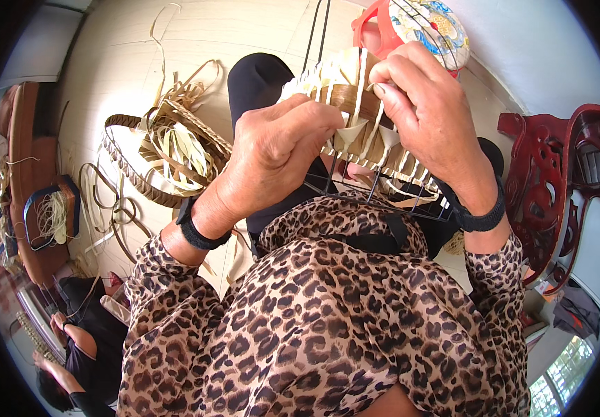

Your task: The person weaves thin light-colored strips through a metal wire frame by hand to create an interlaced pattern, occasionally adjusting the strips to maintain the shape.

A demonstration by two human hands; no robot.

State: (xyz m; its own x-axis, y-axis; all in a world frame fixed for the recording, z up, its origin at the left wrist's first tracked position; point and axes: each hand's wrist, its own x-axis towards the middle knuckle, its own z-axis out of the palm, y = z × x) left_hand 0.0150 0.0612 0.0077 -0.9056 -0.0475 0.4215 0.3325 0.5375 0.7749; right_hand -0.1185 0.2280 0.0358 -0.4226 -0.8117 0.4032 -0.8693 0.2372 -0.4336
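On my lap rests a black wire frame [375,182], partly covered by woven work [342,97] of pale and brown flat plant strips. My left hand [279,149] is closed at the left of the weave, its thumb and fingertips pinched by a pale strip [353,132]. From the right, my right hand [428,115] pinches at the upper edge of the same weave, where a thin pale strip runs down from its fingertips. The palms hide part of the weave. Upright wires stick out past its far side.
Left on the floor lies a heap of loose strips [178,149] beside a brown braided band [140,187]. Further left is a wooden bench [30,181] with a strip-filled tray [51,217]. A carved red chair [536,187] stands right, a patterned round stool [446,31] ahead. Another person [81,340] works lower left.
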